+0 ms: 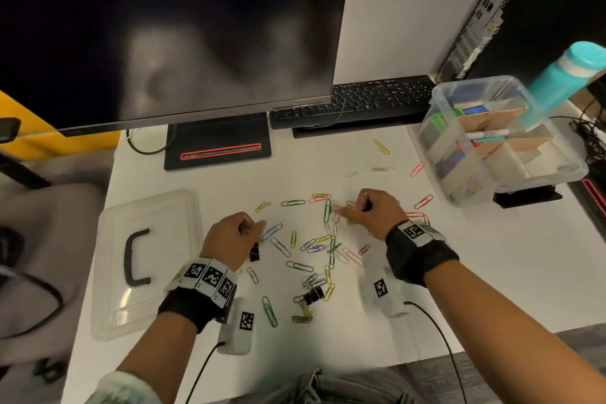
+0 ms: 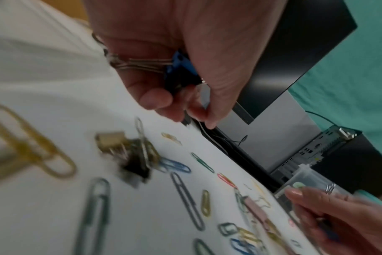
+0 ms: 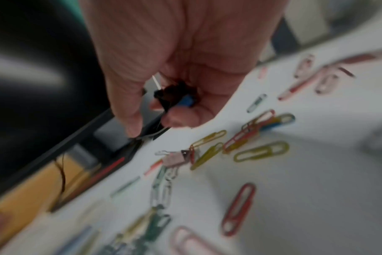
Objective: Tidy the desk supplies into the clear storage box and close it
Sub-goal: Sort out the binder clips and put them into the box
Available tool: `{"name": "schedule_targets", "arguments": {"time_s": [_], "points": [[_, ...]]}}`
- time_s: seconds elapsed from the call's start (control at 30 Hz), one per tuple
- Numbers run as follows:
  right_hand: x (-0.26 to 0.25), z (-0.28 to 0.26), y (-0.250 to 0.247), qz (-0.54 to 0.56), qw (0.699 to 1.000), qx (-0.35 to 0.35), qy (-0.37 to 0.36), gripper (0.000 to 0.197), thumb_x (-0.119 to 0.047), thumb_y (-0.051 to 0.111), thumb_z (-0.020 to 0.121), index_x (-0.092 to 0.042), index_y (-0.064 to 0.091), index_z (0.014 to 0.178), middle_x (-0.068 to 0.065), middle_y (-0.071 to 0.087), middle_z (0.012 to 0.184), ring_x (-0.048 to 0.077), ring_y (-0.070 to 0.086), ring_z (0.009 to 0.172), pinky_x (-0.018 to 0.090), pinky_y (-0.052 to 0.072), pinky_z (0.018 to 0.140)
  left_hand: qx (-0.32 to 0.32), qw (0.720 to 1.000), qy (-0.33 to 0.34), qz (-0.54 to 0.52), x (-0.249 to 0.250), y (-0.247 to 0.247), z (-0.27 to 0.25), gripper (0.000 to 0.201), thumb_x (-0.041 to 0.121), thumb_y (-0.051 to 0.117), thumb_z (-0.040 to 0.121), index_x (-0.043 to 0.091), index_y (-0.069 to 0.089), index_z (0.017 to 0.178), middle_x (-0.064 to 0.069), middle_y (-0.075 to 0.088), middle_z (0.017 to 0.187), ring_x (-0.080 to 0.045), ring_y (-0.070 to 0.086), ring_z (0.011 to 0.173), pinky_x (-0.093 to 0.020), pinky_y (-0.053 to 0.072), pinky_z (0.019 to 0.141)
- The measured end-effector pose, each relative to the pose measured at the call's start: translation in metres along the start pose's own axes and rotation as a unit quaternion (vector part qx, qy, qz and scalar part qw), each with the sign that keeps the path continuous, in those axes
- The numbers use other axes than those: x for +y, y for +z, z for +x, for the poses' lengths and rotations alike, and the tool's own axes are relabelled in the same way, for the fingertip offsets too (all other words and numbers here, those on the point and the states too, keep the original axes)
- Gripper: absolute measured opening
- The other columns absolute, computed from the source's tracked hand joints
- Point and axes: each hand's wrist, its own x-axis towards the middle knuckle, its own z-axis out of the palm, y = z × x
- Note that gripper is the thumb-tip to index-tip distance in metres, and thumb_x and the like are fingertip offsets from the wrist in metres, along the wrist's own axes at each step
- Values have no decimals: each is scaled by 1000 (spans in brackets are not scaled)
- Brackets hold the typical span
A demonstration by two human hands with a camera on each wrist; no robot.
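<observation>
White desk [image 1: 426,272] has lots of colored paper clips [image 1: 296,266] spread all over its middle. Both hands are low over them.

The left hand [image 1: 234,236] is curled around some binder clips [image 2: 179,69]. In the left wrist view a blue one sits in the palm, with silver wire handles sticking out past the fingers [image 2: 155,98]. A dark clip [image 1: 254,253] shows just under this hand in the head view.

The right hand [image 1: 373,210] is curled too. In the right wrist view it holds a small bunch [image 3: 175,96] of black and blue bits in its palm. They are too blurry to name for sure.

One more black binder clip [image 1: 313,297] lies on the desk among the paper clips, near the front edge.

The clear box [image 1: 498,138] stands open at the far right of the desk, well apart from the hands. It has card walls inside, with pens and small things in the parts. Its clear lid [image 1: 147,259] with a black handle lies flat on the left side of the desk, just beside the left wrist.

A monitor [image 1: 170,29] and a keyboard [image 1: 357,102] are at the back. A teal bottle [image 1: 567,72] stands behind the box.
</observation>
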Motion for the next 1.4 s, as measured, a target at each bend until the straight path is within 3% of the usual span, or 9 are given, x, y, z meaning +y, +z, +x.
{"name": "schedule_targets", "arguments": {"time_s": [0.27, 0.37, 0.57, 0.7, 0.83, 0.97, 1.07, 1.23, 1.4], "points": [[3, 17, 22, -372, 921, -87, -80, 33, -34, 40, 97, -12, 36, 121, 13, 64, 98, 30, 61, 86, 33, 42, 68, -34, 997, 32, 63, -18, -19, -16, 15, 29, 66, 85, 17, 64, 95, 10, 51, 63, -5, 46, 56, -13, 33, 50], [5, 14, 26, -379, 920, -46, -88, 30, -29, 31, 99, -10, 39, 120, 15, 64, 100, 31, 61, 86, 33, 41, 65, -95, 990, 47, 98, -18, -12, -21, 39, 34, 76, 75, 20, 59, 107, 2, 62, 94, -14, 57, 84, -22, 45, 73], [22, 8, 17, 52, 997, 54, 34, 22, -19, 39, 93, -10, 50, 76, 4, 50, 67, 21, 44, 63, 29, 35, 60, -107, 977, 93, 161, -23, -2, -19, 44, 28, 68, 82, 17, 53, 121, -5, 57, 114, -21, 54, 104, -31, 44, 89], [26, -15, 11, 507, 850, 11, 144, 17, -11, 37, 77, -10, 47, 63, 5, 47, 54, 20, 36, 52, 22, 30, 47, -102, 974, 100, 177, -25, 0, -16, 46, 28, 67, 82, 18, 51, 124, -5, 56, 117, -21, 54, 107, -34, 45, 91], [26, -34, 11, 603, 780, -21, 163, 28, -26, 44, 80, -7, 61, 68, 11, 61, 65, 19, 51, 53, 18, 39, 44, -93, 973, 89, 190, -26, -1, -16, 50, 33, 68, 82, 17, 51, 126, -5, 55, 117, -21, 53, 108, -34, 45, 90], [20, -43, 18, 407, 897, -80, 154, 18, -24, 57, 90, -10, 57, 79, 6, 51, 68, 13, 47, 55, 24, 35, 51, -88, 967, 91, 223, -24, -1, -16, 45, 34, 66, 83, 16, 51, 121, -4, 53, 115, -21, 52, 107, -33, 46, 86], [15, -58, 29, 97, 980, -168, 53, 16, -25, 63, 87, -15, 57, 76, 5, 60, 74, 13, 51, 58, 25, 42, 53, -68, 965, 104, 232, -23, 1, -18, 41, 34, 64, 84, 15, 52, 118, -4, 52, 114, -21, 52, 106, -34, 47, 84], [8, -81, 56, -299, 907, -258, -146, 41, -42, 55, 89, -29, 38, 124, -1, 61, 88, 19, 58, 77, 31, 51, 73, -23, 986, 86, 139, -19, 0, -25, 35, 35, 69, 80, 14, 61, 106, -1, 55, 96, -17, 56, 87, -24, 42, 71], [14, -82, 71, -360, 879, -236, -207, 33, -38, 45, 93, -19, 39, 119, 7, 64, 94, 21, 49, 72, 28, 42, 62, -7, 977, -44, -208, -21, -17, -25, 21, 31, 77, 74, 19, 68, 88, 3, 51, 68, -9, 40, 57, -18, 36, 55]]}}
